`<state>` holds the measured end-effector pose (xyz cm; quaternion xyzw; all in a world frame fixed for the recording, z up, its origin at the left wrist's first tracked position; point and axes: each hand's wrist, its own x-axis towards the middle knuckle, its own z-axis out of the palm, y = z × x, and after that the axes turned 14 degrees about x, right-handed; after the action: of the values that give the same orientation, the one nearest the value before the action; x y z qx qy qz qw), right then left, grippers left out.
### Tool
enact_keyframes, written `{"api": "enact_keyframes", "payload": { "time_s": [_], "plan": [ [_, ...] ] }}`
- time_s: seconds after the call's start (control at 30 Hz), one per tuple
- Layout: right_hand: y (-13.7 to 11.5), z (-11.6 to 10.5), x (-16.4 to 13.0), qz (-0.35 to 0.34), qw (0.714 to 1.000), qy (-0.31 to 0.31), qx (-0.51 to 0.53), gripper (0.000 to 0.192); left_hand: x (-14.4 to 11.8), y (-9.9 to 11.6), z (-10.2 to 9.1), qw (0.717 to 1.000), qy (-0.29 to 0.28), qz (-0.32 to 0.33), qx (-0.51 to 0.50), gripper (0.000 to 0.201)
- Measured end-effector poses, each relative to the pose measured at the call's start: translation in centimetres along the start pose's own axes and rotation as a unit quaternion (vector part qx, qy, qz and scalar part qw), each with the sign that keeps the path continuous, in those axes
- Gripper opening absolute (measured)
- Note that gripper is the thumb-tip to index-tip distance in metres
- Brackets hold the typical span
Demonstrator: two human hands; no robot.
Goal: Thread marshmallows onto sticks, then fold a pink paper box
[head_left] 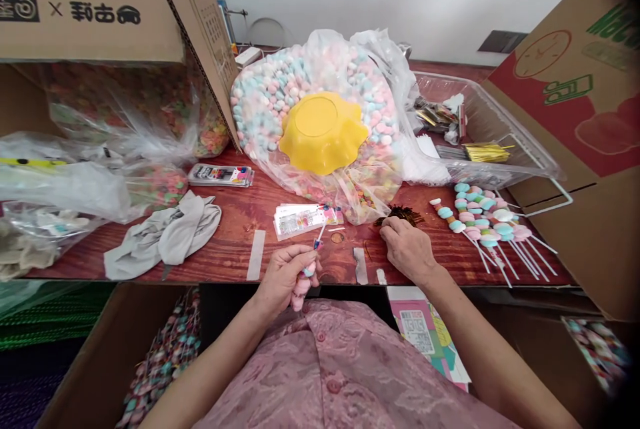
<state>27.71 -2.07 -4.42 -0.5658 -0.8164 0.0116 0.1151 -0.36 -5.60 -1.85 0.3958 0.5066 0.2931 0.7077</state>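
My left hand (290, 279) is closed around a marshmallow skewer (301, 287) near the table's front edge. Its white stick points up and away, with a small printed wrapper piece at its base. Over a small pile of dark gold twist ties (406, 215), my right hand (407, 249) has its fingertips pinched together at the pile's near edge. Whatever sits between those fingertips is hidden. A stack of printed clear bags (300, 221) lies just beyond my left hand. Several more marshmallow skewers (483, 215) lie heaped to the right, sticks toward me.
A large clear bag of marshmallows (265, 95) carries an upturned yellow bowl (320, 132). At back right stands a clear plastic tray (530, 159) with gold ties. Cardboard boxes (200, 35) flank both sides. A grey cloth (165, 235) lies left; finished-looking skewers fill a box (160, 355) below.
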Motion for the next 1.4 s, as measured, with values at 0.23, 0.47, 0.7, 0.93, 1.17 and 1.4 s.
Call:
{"api": "enact_keyframes", "payload": {
  "time_s": [0.23, 0.47, 0.7, 0.93, 1.17, 1.4],
  "plan": [
    [-1.8, -1.6, -1.7, -0.001, 0.990, 0.080, 0.119, 0.016, 0.1, 0.3, 0.5, 0.999, -0.037, 0.011, -0.017, 0.035],
    [-8.6, -1.9, -1.1, -0.104, 0.932, 0.091, 0.336, 0.015, 1.0, 1.5, 3.1, 0.990, -0.101, 0.085, -0.057, 0.030],
    [-10.1, -1.2, -0.1, -0.053, 0.863, 0.047, 0.500, 0.013, 0.7, 1.5, 1.5, 0.992, -0.049, 0.082, -0.088, 0.029],
    [-9.1, -2.2, -0.1, -0.062, 0.883, 0.098, 0.455, 0.012, 1.1, 1.2, 0.6, 0.994, -0.026, 0.069, -0.086, 0.031],
    [-10.7, -3.0, 0.6, -0.130, 0.878, 0.127, 0.443, 0.032, 1.2, 1.3, 1.4, 0.998, -0.010, 0.066, 0.011, 0.025],
    [-11.1, -0.7, 1.6, -0.085, 0.863, 0.083, 0.491, 0.035, 0.5, 1.2, 1.4, 0.996, 0.021, 0.054, 0.066, 0.028]
  ]
}}
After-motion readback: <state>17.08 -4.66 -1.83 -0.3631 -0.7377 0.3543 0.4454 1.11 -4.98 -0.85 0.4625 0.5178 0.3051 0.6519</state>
